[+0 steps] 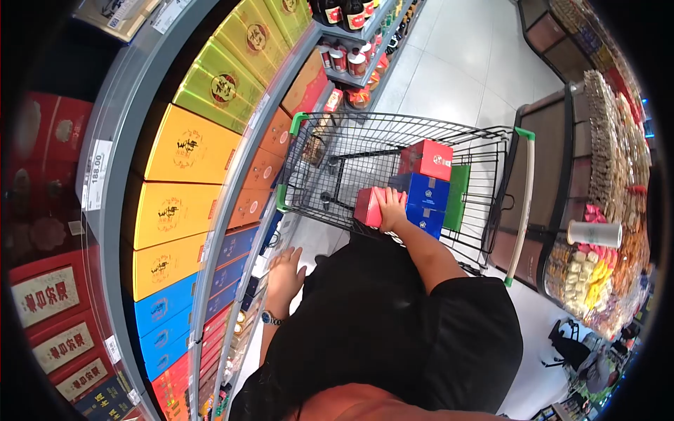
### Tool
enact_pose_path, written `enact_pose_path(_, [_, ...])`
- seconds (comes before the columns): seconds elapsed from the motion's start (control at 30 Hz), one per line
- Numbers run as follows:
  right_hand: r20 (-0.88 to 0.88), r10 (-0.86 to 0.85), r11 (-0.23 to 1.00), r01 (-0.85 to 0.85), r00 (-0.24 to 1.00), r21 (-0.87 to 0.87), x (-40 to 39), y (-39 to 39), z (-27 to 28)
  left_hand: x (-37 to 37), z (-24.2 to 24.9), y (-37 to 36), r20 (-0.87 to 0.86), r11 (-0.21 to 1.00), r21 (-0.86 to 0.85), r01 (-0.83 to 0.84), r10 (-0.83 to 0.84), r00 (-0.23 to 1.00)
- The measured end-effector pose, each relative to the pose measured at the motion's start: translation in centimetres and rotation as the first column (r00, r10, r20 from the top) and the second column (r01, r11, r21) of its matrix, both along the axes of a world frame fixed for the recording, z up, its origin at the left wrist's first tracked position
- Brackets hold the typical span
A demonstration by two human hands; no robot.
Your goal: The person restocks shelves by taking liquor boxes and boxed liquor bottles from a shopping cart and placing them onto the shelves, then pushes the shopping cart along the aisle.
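Observation:
Inside the wire shopping cart (351, 130), my right hand (392, 209) is closed over a small red box (368, 208) at the cart's near side. Beside it stand blue boxes (427, 196), with another red box (432, 158) behind them and a green box (458, 198) to their right. My left hand (284, 274), with a watch on the wrist, is raised next to the shelf at the left. Its fingers are apart and nothing is in it.
Shelves at the left hold yellow boxes (184, 146), light blue boxes (165, 330) and green-gold boxes (223, 84). Bottles (344, 14) stand on the far shelf. At the right is a display of packaged goods (604, 266). A person (600, 372) is in the lower right distance.

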State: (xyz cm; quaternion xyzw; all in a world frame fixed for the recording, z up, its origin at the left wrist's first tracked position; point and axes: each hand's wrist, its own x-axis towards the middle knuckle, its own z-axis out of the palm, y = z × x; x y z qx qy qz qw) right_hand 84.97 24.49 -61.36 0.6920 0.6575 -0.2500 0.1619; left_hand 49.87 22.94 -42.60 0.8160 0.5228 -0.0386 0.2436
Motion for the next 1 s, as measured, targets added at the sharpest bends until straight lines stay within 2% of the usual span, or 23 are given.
enact_pose_path(0.13, [0.008, -0.005, 1.000, 0.005, 1.000, 0.020, 1.5, 1.4, -0.1, 1.0, -1.0, -0.3, 0.017, 0.995, -0.062, -0.081, 0.082, 0.996])
enact_pose_path(0.27, [0.010, -0.022, 0.999, 0.022, 1.000, 0.043, 2.8, 3.2, -0.8, 2.5, -0.8, 0.3, -0.003, 0.985, -0.155, -0.073, 0.074, 0.997])
enact_pose_path(0.6, [0.057, -0.033, 0.996, 0.028, 0.998, 0.086, 3.8, 5.4, -0.5, 2.6, 0.1, 1.1, -0.031, 0.965, -0.155, -0.211, 0.208, 0.978])
enact_pose_path(0.73, [0.066, -0.067, 0.995, 0.062, 0.996, 0.074, 3.7, 6.5, 1.4, 1.1, 0.2, 0.7, -0.021, 0.963, -0.149, -0.226, 0.225, 0.974])
enact_pose_path(0.8, [0.007, -0.105, 0.991, 0.104, 0.994, 0.085, 3.5, 6.8, 2.5, 0.0, 0.0, 0.4, -0.003, 0.961, -0.156, -0.230, 0.232, 0.973])
enact_pose_path(0.83, [-0.001, -0.127, 0.981, 0.126, 0.992, 0.149, 3.6, 6.6, 2.2, -0.5, 0.0, 0.4, -0.012, 0.962, -0.147, -0.231, 0.232, 0.973])
enact_pose_path(1.0, [-0.060, -0.273, 0.940, 0.280, 0.960, 0.195, 3.7, 8.9, 9.4, -2.6, 0.0, 1.1, -0.011, 0.976, -0.099, -0.196, 0.196, 0.980])
